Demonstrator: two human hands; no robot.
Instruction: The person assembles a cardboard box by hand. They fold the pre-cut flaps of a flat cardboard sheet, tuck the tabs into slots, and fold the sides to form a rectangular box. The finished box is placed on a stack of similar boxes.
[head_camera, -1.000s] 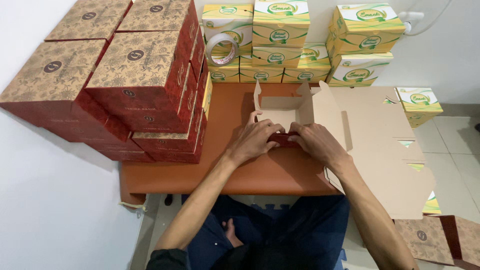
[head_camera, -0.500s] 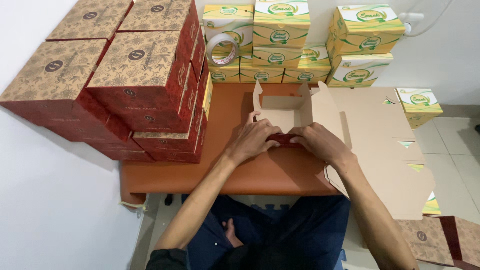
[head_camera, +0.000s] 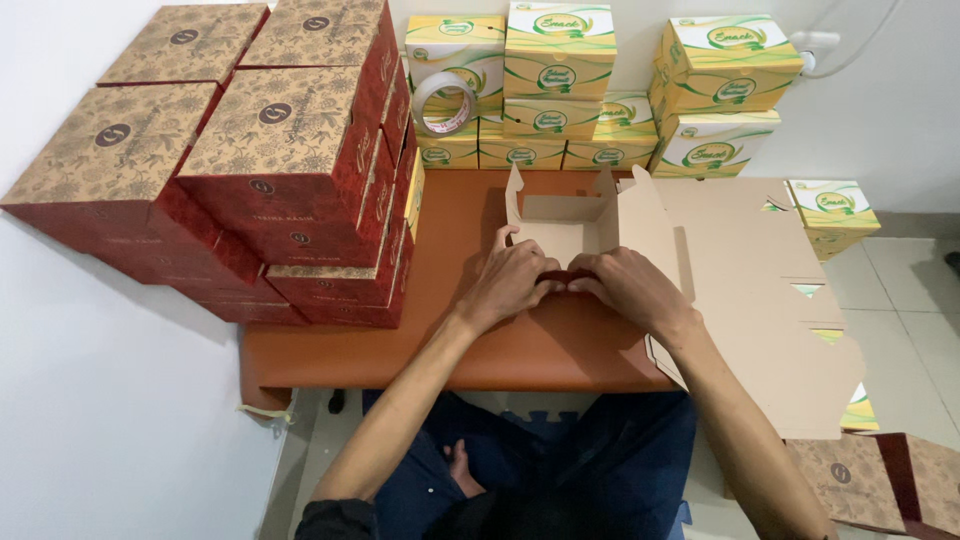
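Observation:
A half-folded brown cardboard box (head_camera: 562, 222) stands open on the orange table (head_camera: 450, 330), its side flaps raised. My left hand (head_camera: 513, 277) presses on the box's near wall from the left. My right hand (head_camera: 628, 284) grips the same near wall from the right, and the fingertips of both hands meet at the middle. A stack of flat unfolded box blanks (head_camera: 760, 290) lies to the right of the box, partly under my right forearm.
Red and brown patterned boxes (head_camera: 270, 150) are stacked high on the table's left. Yellow and green boxes (head_camera: 600, 90) line the back wall, with a roll of clear tape (head_camera: 446, 103) leaning on them. More flat blanks (head_camera: 880, 475) lie on the floor at the lower right.
Both hands stay on the box's near wall; the fingers shift only slightly. Nothing else has moved.

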